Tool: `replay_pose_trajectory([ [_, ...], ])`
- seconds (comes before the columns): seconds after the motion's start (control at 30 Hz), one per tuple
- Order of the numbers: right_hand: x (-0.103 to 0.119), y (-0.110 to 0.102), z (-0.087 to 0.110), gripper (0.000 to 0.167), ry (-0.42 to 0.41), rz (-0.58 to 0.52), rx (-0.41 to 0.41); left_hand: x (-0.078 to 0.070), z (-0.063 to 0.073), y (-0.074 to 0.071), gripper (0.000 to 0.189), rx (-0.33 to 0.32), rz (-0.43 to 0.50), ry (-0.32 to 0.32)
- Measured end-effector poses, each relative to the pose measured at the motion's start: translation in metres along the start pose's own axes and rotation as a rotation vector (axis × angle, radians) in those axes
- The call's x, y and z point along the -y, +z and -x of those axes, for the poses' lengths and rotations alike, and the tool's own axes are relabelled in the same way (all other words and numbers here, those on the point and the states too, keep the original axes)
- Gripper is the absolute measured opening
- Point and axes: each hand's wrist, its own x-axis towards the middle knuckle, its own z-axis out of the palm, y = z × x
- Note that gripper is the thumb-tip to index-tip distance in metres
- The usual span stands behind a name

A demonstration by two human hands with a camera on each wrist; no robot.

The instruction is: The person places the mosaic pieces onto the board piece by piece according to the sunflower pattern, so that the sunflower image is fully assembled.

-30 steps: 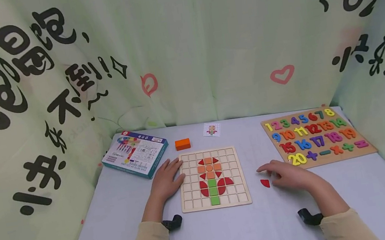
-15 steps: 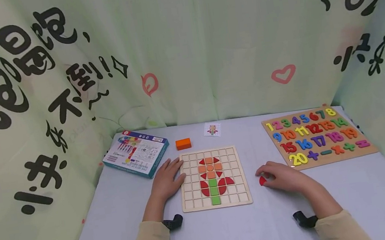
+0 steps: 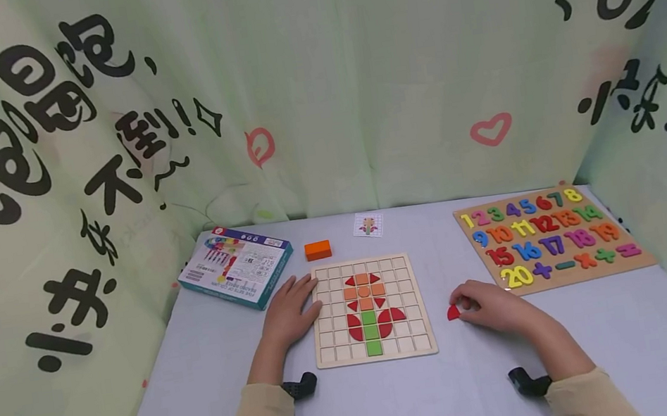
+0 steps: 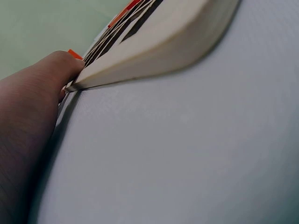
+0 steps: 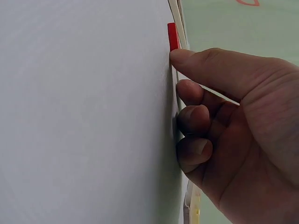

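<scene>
A square wooden grid board [image 3: 341,355] lies in the middle of the table in the head view. Orange, red and green pieces on it form a flower with a green stem [image 3: 371,333]. My left hand [image 3: 287,315] rests at the board's left edge, its fingers extended and the thumb touching the rim. To the right of the board, my right hand [image 3: 493,306] pinches a small red quarter-circle piece [image 3: 453,312] just at the table top. In the right wrist view the thumb presses the red piece [image 5: 173,36], while the other fingers curl beneath.
A puzzle box [image 3: 236,266] lies at the back left, with an orange block [image 3: 317,250] beside it. Behind the board is a small pattern card [image 3: 368,224]. A number board [image 3: 469,216] with coloured numerals lies at the right. Curtains surround the table.
My right hand has moved slightly left and taken the red piece between thumb and finger, shifting and turning it a little. My left hand stays on the board's edge.
</scene>
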Motion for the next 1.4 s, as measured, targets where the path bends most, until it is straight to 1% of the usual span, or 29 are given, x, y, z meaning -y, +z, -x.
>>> replay_pose_trajectory([
  [0.2,0.002,-0.001,-0.002,0.022,-0.015,0.02,-0.018,-0.001,0.0,-0.001,0.06,-0.004,0.008,0.001],
  [0.4,0.015,-0.003,-0.008,0.02,-0.049,0.041,-0.043,0.0,0.0,0.0,0.059,-0.008,0.005,0.0],
  [0.63,0.047,-0.002,-0.018,0.022,-0.102,0.036,-0.043,0.001,0.0,0.002,0.059,-0.008,-0.009,0.011],
  [0.77,0.067,0.004,-0.025,0.022,-0.132,0.031,-0.041,0.001,0.001,0.001,0.059,-0.004,-0.007,0.007],
  [0.87,0.085,0.011,-0.03,0.023,-0.138,0.021,-0.026,0.0,0.001,0.0,0.059,-0.004,0.0,0.006],
  [1.0,0.108,0.021,-0.037,0.023,-0.159,0.035,-0.016,-0.001,0.001,-0.001,0.059,-0.002,0.001,0.005],
  [1.2,0.13,0.037,-0.049,0.019,-0.213,0.052,-0.02,-0.003,0.002,-0.003,0.059,-0.001,0.007,-0.005],
  [1.4,0.148,0.051,-0.059,0.019,-0.236,0.061,0.011,-0.004,0.003,-0.004,0.059,-0.004,0.009,-0.004],
])
